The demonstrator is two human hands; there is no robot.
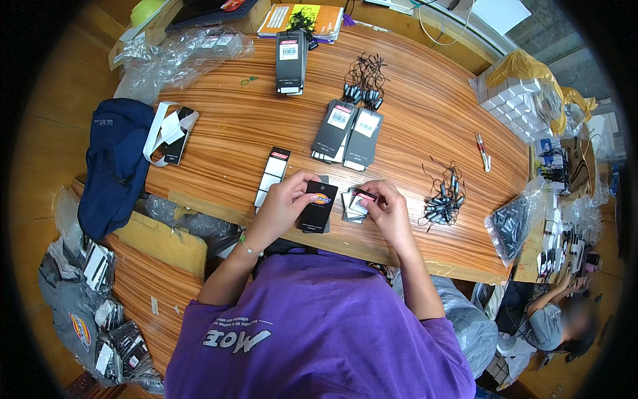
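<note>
At the near edge of the table (412, 156), the left hand (294, 199) pinches a black tag (317, 211) between thumb and fingers. Rightward, fanned cards (353, 211) (easily nudged) lie beside the right hand (391, 211), closed on a small label (364, 197). A loose pinch could drop either; farther right, tangled cords (444, 201) could snag if pulled.

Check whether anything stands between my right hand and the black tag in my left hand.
Only small pale cards, fanned out just left of the right hand, lie between it and the black tag in the left hand. Nothing taller visibly blocks the gap.
</note>
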